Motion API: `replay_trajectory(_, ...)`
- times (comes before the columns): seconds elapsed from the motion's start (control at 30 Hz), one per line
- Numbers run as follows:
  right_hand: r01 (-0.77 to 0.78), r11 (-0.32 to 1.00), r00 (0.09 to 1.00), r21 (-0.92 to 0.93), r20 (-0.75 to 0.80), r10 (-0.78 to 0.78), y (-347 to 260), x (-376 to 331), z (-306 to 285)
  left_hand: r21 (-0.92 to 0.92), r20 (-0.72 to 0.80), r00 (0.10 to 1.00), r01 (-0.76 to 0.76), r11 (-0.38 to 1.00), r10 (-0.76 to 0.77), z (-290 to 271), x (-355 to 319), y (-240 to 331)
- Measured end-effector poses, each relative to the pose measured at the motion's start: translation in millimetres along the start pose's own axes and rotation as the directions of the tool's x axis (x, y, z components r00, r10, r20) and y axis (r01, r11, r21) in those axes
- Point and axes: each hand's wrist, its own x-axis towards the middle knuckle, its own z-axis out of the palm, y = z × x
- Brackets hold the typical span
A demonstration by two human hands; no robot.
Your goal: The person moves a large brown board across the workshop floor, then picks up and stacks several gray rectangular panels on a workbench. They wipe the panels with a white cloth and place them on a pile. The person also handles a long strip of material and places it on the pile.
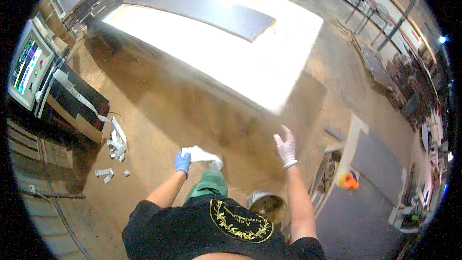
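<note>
My left hand [183, 163], in a blue glove, is closed on one end of a crumpled white rag [204, 156]. The rag hangs to the right over my green-clad leg [211, 183]. Out to the right, my right hand [286, 149] wears a pale glove. Its fingers are spread, with nothing held. Beyond both hands stands a large white-topped stack or table [202, 48]. A long dark grey panel [204, 12] lies across its far part.
A bucket [255, 196] stands by my legs. At right, an orange tape dispenser [349, 180] sits on dark panels [356, 216]. A control screen [28, 67] stands at left, with crumpled pale strips [117, 144] on the dusty floor [149, 96].
</note>
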Motion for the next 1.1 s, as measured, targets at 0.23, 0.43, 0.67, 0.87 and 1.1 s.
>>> replay_trajectory(0.23, 0.118, 0.836, 0.980, -0.535, 0.199, -0.012, -49, 236, 124, -0.171, -0.062, 0.969, 0.225, 0.959, -0.239, -45, 71, 62)
replay_trajectory(0.43, 0.149, 0.721, 0.983, -0.677, 0.184, -0.030, -86, 418, 198, -0.429, -0.238, 0.932, 0.152, 0.890, -0.273, -64, 97, 73)
replay_trajectory(0.67, 0.216, 0.541, 0.970, -0.813, 0.243, -0.021, -35, 587, 259, -0.585, -0.407, 0.751, 0.223, 0.780, -0.520, -72, 43, 80)
replay_trajectory(0.87, 0.208, 0.694, 0.960, -0.689, 0.280, -0.009, -82, 567, 266, -0.738, -0.475, 0.541, 0.184, 0.650, -0.693, -42, 5, 38)
replay_trajectory(1.1, 0.108, 0.776, 0.918, -0.622, 0.361, 0.162, -105, 571, 267, -0.633, -0.513, 0.619, 0.196, 0.749, -0.595, -30, 18, 108)
